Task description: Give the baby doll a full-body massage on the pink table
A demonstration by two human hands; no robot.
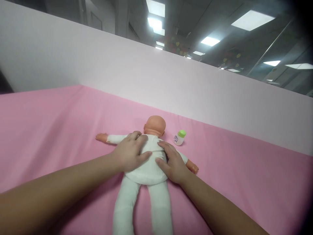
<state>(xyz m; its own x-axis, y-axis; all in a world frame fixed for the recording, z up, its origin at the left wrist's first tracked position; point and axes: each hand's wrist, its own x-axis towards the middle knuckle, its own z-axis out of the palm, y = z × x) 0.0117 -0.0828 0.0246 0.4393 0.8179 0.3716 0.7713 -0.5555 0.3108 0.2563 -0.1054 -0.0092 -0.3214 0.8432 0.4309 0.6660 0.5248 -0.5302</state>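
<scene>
A baby doll (146, 173) with a white cloth body lies on its front, the back of its bald head (155, 125) toward me and its arms spread to both sides. My left hand (130, 151) rests flat on the left of the doll's upper back, fingers apart. On the right side of the back lies my right hand (172, 161), also with spread fingers and the thumb pointing inward. Just right of the doll's head stands a small, slightly tilted white bottle (179, 138) with a green cap, touched by neither hand.
Under the doll a pink sheet (232, 169) covers the surface, with soft creases at the left. A low white wall (146, 78) runs along the far side. Above it are glass and lit ceiling panels (253, 20).
</scene>
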